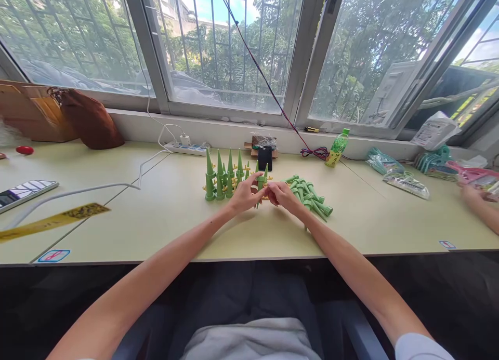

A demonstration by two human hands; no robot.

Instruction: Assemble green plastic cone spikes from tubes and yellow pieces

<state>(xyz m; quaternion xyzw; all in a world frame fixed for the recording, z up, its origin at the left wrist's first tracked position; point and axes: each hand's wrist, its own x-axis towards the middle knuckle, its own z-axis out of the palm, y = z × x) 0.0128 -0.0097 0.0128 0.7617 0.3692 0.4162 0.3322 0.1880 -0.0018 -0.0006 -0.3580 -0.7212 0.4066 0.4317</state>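
Observation:
My left hand (245, 194) and my right hand (281, 196) meet over the pale table (167, 214), fingers pinched together on one green cone-shaped spike (261, 182) with a small yellow part. Several finished green spikes (220, 176) with yellow fittings stand upright in rows just behind my left hand. A loose pile of green spikes (310, 195) lies on its side to the right of my right hand.
A black phone (264, 158) stands behind the spikes, and a white power strip (185, 148) and a green bottle (337, 148) sit near the window sill. A brown bag (89, 119) and a yellow tape (50, 221) are at left. Another person's hand (473, 196) works at right by packaged items (406, 184).

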